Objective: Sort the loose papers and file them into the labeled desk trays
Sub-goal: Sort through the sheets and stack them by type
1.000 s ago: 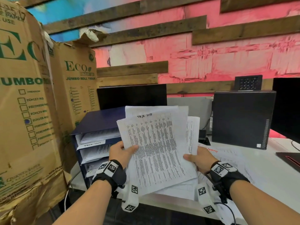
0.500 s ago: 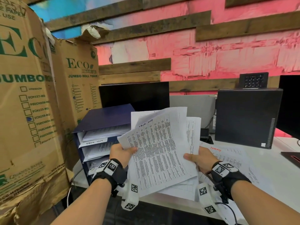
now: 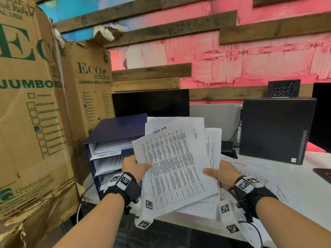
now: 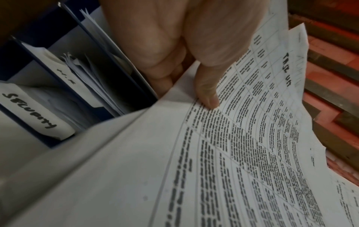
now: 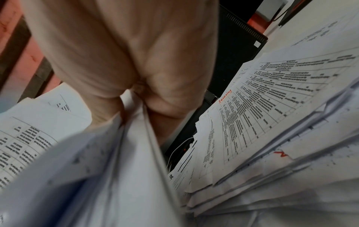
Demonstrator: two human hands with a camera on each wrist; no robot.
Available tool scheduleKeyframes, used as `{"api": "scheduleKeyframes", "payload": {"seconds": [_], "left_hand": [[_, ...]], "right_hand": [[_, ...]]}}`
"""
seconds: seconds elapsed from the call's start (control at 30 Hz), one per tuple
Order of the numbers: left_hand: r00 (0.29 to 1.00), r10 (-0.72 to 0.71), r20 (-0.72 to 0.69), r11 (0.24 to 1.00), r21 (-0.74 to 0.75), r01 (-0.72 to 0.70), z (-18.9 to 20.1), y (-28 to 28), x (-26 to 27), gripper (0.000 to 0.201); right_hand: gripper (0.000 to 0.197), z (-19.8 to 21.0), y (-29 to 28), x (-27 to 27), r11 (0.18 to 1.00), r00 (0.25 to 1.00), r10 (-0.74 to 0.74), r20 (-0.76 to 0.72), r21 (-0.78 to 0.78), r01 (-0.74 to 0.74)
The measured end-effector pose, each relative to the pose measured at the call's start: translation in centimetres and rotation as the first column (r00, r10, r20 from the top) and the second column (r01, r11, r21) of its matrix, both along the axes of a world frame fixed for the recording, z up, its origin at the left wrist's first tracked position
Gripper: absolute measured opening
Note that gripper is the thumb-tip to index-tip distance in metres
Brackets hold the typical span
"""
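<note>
Both forearms reach forward, wrists banded in black straps. The left hand (image 3: 133,168) is raised, thumb pressed flat across the top sheet (image 3: 172,165) with fingers tucked behind it. The right hand (image 3: 221,173) sits level with it on the other side, thumb on top of the paper stack (image 3: 212,145), fingers curled underneath, clamping the edge.

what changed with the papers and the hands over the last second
The top printed sheet marked "task list", pinched by the left hand, has tilted with its top edge swinging left toward the blue tiered desk tray, separating from the white sheets behind. The right hand grips those as before. Nothing was let go; the loose papers on the white desk stayed put.
</note>
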State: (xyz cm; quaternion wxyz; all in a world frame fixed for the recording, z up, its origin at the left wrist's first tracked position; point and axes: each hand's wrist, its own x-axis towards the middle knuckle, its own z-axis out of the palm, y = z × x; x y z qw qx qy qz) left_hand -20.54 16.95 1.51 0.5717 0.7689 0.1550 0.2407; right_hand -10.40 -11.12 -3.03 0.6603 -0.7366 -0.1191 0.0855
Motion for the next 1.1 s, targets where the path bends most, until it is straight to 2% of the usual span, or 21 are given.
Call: {"api": "scheduleKeyframes", "payload": {"seconds": [0.27,0.43,0.7,0.77,0.87,0.9,1.0,1.1], "left_hand": [[1.000,-0.003,-0.003,0.999,0.040,0.003,0.3,0.1,0.0,0.031],[1.000,0.001,0.024,1.000,0.008,-0.001,0.1,0.2,-0.2,0.037],[0.997,0.064,0.034,0.998,0.001,-0.064,-0.3,0.9,0.2,0.022],[0.997,0.068,0.040,0.998,0.005,-0.069,-0.4,1.1,0.2,0.020],[0.999,0.037,0.036,0.999,0.004,-0.037,-0.8,1.2,0.1,0.023],[0.999,0.027,0.019,1.000,0.007,-0.027,-0.9,1.2,0.1,0.024],[0.999,0.011,-0.033,1.000,0.002,-0.011,-1.4,1.5,0.1,0.021],[0.996,-0.001,-0.087,1.000,-0.028,-0.001,-1.5,2.0,0.1,0.014]], "right_hand": [[0.028,0.1,0.0,0.0,1.000,1.000,0.010,-0.013,0.020,-0.010],[0.030,0.0,0.0,-0.1,0.999,0.999,0.022,-0.031,0.032,-0.021],[0.028,-0.1,0.0,-0.6,0.999,0.999,0.028,-0.016,0.041,-0.027],[0.036,0.0,-0.1,-0.7,0.998,0.999,0.033,-0.016,0.055,-0.032],[0.064,0.0,-0.3,-0.9,0.997,0.999,0.035,-0.033,0.073,-0.033],[0.063,0.0,-0.4,-1.0,0.997,0.999,0.033,-0.039,0.076,-0.030],[0.029,0.4,-0.4,-1.6,0.998,0.999,0.017,-0.043,0.057,-0.014],[0.019,0.8,-0.1,-1.9,0.996,0.999,0.000,-0.043,0.089,0.004]]}}
